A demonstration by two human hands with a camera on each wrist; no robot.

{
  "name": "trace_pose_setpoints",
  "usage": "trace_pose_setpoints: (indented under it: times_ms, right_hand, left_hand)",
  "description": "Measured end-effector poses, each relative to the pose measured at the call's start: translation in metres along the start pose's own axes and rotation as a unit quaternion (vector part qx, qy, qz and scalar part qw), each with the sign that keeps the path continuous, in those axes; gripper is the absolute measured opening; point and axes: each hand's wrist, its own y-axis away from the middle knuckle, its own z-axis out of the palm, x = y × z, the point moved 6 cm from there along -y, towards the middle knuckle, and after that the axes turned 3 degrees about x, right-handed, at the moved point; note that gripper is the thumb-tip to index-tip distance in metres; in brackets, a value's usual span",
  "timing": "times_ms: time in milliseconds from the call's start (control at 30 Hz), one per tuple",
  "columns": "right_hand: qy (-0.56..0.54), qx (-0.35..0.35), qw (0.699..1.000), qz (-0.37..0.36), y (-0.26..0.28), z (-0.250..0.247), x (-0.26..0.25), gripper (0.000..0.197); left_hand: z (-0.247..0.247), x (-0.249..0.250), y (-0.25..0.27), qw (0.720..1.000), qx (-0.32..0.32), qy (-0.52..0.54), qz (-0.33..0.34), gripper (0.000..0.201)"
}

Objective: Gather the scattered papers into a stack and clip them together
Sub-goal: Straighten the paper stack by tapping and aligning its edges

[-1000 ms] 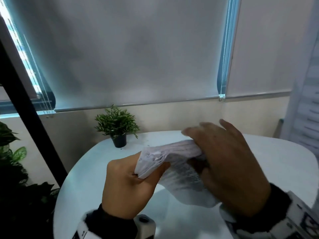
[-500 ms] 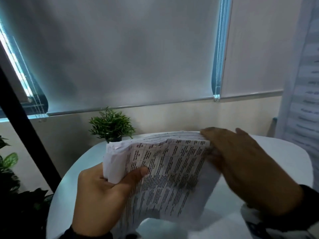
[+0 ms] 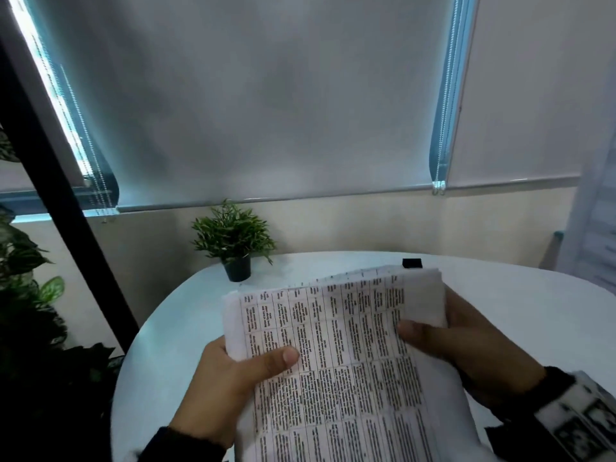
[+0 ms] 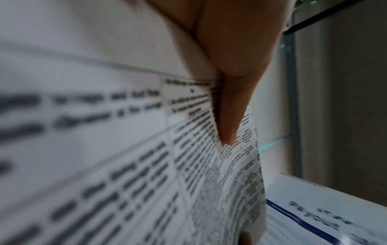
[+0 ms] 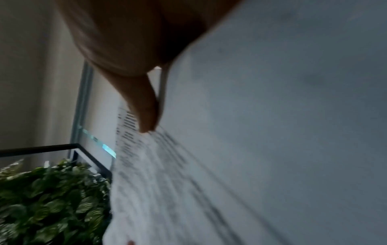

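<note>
Paper stack [image 3: 336, 355] gripped between left hand [image 3: 230, 378] and right hand [image 3: 466, 348].

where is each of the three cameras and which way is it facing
Head: worn high, facing forward and down over the round white table; both hands grip the stack of printed white papers, left hand, right hand.
Left wrist: looks along the left hand's thumb across the top sheet.
Right wrist: looks along the right hand's thumb, toward leafy green plants.
Shared: all three views show the papers.
</note>
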Motion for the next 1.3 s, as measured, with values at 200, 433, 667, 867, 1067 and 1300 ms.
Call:
trace_pose_setpoints:
  times_ms: [200,433,667,867,1067,1300]
  right_hand:
    - [0.039,0.059,0.988,0.134,-0.005,-0.018,0.078,0.107]
    - [0.261,0.086,0.944,0.183,-0.011,-0.027,0.107,0.088]
    - [0.508,-0.053,0.834,0.208,-0.014,-0.021,0.103,0.096]
    - [0.618,-0.206,0.758,0.032,-0.039,0.054,0.071,0.082]
    - [0.605,-0.243,0.747,0.128,-0.068,0.067,0.089,0.090]
    - [0.590,-0.245,0.767,0.063,-0.080,0.071,0.051,0.028]
  left_hand:
    - [-0.013,-0.066,-0.009,0.994,0.038,-0.060,-0.085,0.050]
    - [-0.021,-0.106,-0.019,0.984,0.055,-0.085,-0.148,0.038]
    - [-0.018,-0.130,-0.017,0.979,0.052,0.000,-0.197,0.042]
    - [-0.014,-0.130,-0.016,0.979,0.033,0.070,-0.191,0.048]
    - [-0.014,-0.125,-0.012,0.981,0.035,0.110,-0.156,0.058]
    - [-0.013,-0.099,-0.011,0.990,0.018,0.110,-0.088,0.046]
